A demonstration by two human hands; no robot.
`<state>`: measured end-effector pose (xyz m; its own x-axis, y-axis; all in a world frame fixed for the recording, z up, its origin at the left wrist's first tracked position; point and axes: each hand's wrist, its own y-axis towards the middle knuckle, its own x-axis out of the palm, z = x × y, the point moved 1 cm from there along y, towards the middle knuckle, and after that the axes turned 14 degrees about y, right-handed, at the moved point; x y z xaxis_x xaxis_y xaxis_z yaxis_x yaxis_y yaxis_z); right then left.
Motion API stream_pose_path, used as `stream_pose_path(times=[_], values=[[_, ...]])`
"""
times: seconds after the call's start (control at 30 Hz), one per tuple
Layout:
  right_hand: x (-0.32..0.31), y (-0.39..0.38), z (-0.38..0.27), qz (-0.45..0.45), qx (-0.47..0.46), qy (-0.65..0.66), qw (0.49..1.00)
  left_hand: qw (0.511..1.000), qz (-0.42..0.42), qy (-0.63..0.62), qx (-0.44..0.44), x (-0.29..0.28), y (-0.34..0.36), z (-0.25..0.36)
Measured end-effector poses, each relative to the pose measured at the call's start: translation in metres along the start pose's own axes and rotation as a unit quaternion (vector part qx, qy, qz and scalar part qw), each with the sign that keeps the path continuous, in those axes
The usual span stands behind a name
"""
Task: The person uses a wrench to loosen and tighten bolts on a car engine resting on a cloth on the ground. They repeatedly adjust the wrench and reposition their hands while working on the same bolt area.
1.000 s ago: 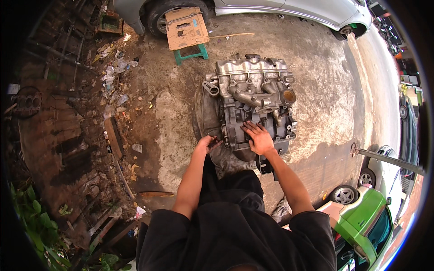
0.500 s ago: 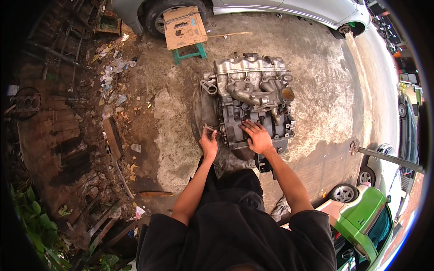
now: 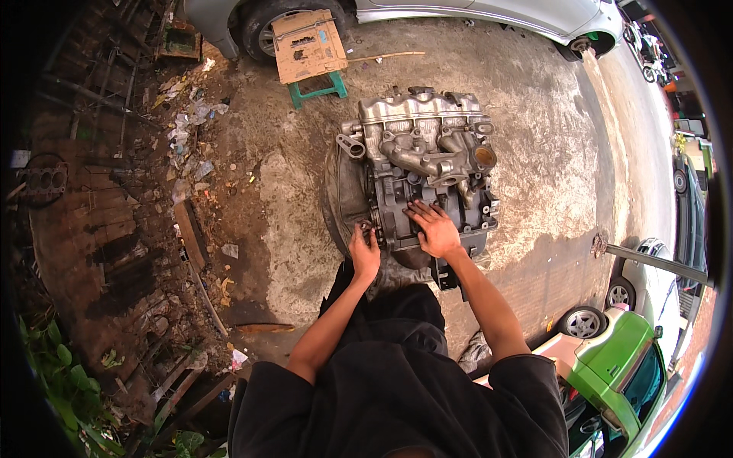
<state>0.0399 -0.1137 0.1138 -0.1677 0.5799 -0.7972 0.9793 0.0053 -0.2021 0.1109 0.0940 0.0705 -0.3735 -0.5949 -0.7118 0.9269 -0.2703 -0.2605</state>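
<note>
A grey metal car engine (image 3: 397, 204) sits in front of me, with a curved manifold (image 3: 420, 159) on its upper face. My right hand (image 3: 437, 231) lies on the dark engine block, fingers stretched out and apart, holding nothing. At the block's left side my left hand (image 3: 365, 250) has its fingers bent together around a small dark part by the edge. What that part is, I cannot make out. Above it, a metal bracket with a round hole (image 3: 351, 146) sticks out from the engine's left side.
A dark tyre (image 3: 334, 200) shows under the engine's left side. Farther off stands a green stool (image 3: 317, 93) topped with cardboard (image 3: 311, 55), beside a silver car (image 3: 489, 11). Litter (image 3: 183, 126) covers the ground at left. A metal post (image 3: 649, 259) and a green vehicle (image 3: 611, 366) are at right.
My left hand has moved slightly right, its fingers now against the engine's left edge. The small metal piece seen at its fingertips before is no longer clearly visible. My right hand stays put.
</note>
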Motion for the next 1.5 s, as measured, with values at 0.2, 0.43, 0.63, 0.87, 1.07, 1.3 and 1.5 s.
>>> stream_pose_path(times=[0.2, 0.43, 0.63, 0.87, 1.07, 1.3, 1.5], values=[[-0.002, 0.000, -0.002, 0.001, 0.003, 0.008, 1.000, 0.993, -0.052, 0.045, 0.097, -0.012, -0.008, 0.012], [-0.001, 0.000, -0.001, 0.002, 0.001, 0.009, 1.000, 0.988, -0.019, 0.075, 0.133, -0.014, 0.013, 0.003], [-0.001, 0.000, 0.000, 0.015, -0.009, 0.021, 1.000, 0.953, -0.224, 0.093, -0.183, -0.005, 0.092, 0.005], [-0.001, 0.000, 0.000, 0.009, -0.008, 0.019, 1.000, 0.765, -0.338, -0.347, -0.425, 0.020, 0.098, -0.064], [-0.001, 0.000, 0.001, 0.011, -0.009, 0.016, 1.000, 0.680, -0.208, -0.528, -0.465, 0.031, 0.048, -0.090], [0.002, -0.001, 0.002, 0.006, -0.002, 0.008, 1.000, 0.919, -0.083, -0.333, -0.192, 0.009, 0.040, -0.070], [0.002, -0.001, 0.003, 0.004, -0.002, 0.004, 1.000, 0.995, -0.035, -0.074, 0.053, -0.016, 0.031, -0.028]])
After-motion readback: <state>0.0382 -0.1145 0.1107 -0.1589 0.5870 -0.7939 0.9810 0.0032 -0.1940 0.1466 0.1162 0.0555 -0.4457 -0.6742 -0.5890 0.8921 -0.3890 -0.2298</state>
